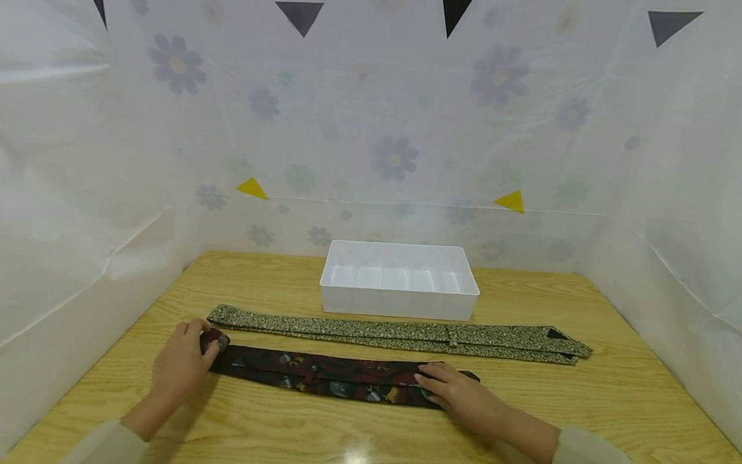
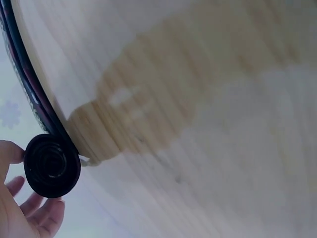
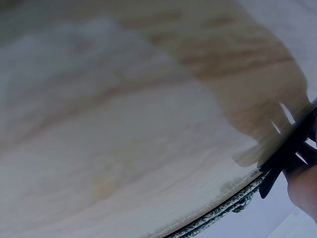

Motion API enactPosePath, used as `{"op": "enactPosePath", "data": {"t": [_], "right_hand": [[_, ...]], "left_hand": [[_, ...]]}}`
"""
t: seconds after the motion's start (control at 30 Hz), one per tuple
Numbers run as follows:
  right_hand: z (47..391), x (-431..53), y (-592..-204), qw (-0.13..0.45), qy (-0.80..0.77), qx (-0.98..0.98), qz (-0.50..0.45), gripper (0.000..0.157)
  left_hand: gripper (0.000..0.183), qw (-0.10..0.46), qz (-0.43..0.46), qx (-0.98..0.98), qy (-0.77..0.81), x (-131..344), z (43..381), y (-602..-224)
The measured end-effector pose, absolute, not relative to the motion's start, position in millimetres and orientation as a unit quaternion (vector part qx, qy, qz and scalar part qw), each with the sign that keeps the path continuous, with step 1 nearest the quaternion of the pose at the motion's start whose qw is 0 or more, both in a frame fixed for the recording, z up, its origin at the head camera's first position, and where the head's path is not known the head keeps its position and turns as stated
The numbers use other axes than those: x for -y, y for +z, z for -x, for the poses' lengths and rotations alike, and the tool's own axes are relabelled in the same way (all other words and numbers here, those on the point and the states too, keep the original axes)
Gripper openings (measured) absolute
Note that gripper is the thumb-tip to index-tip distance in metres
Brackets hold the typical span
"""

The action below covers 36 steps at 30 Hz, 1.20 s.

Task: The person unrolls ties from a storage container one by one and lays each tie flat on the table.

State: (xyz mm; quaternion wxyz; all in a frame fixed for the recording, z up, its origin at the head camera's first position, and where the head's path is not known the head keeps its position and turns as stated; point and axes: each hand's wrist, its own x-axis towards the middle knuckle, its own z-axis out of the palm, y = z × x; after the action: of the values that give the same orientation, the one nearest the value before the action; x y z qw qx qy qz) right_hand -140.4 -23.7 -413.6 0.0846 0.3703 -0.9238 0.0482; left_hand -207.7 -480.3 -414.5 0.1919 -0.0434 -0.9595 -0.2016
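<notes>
A dark maroon patterned necktie lies folded lengthwise across the table, its left end wound into a coil. My left hand grips that coil between thumb and fingers. In the left wrist view the coil shows its spiral edge, with the flat strip running up from it. On the tie's right end rests my right hand, fingers spread over the cloth. The right wrist view catches just part of the dark tie and a bit of the hand. Behind it stretches a green-and-cream patterned necktie, also folded in two.
A white rectangular box, open at the top, stands behind the ties near the table's back edge. The wooden table is enclosed by pale sheeting with flower prints at the back and plain sides.
</notes>
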Motion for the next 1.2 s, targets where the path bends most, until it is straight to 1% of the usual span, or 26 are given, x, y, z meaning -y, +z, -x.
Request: {"op": "enactPosePath", "data": {"t": [0.2,0.3,0.5,0.9,1.1,1.2], "right_hand": [[140,23,-414,0.081,0.05,0.925,-0.367,0.035],[140,23,-414,0.082,0.05,0.925,-0.367,0.035],[140,22,-415,0.089,0.047,0.922,-0.373,0.035],[140,22,-415,0.1,0.047,0.918,-0.38,0.034],[141,23,-415,0.104,0.047,0.915,-0.387,0.034],[142,23,-415,0.106,0.046,0.914,-0.39,0.034]], "left_hand": [[0.016,0.252,0.076,0.948,-0.182,483,208,-418],[0.015,0.265,0.087,0.945,-0.172,485,209,-420],[0.019,0.255,0.087,0.95,-0.16,490,210,-422],[0.044,0.235,0.095,0.959,-0.127,494,210,-421],[0.043,0.203,0.084,0.965,-0.141,500,214,-420],[0.041,0.202,0.078,0.965,-0.145,503,213,-419]]}}
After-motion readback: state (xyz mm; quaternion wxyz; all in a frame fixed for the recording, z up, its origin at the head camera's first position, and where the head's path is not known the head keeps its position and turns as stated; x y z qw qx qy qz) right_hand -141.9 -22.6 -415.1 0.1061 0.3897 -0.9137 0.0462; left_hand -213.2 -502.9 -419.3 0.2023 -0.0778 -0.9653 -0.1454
